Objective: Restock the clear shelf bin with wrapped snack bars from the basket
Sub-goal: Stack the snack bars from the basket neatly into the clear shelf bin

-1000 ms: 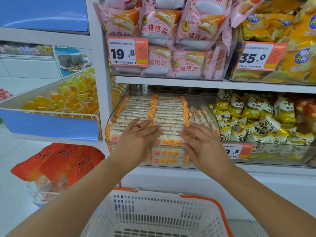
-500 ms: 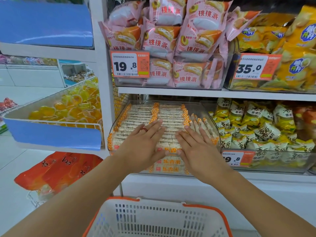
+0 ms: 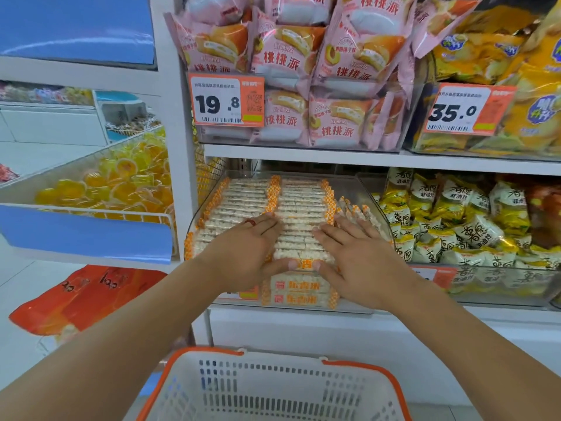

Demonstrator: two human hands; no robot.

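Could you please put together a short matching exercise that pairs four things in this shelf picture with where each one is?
Things:
1. left hand
2. pink cake packets
3. basket
4. yellow jelly cups

Places:
A. in the wire tray left of the white shelf post
B. flat on the snack bars in the clear bin
C. on the shelf above the clear bin
D. below the shelf, at the bottom of the view

Pairs: 1-B, 2-C, 3-D, 4-A

Gap above snack bars (image 3: 299,205); upper shelf (image 3: 379,159) limits height.
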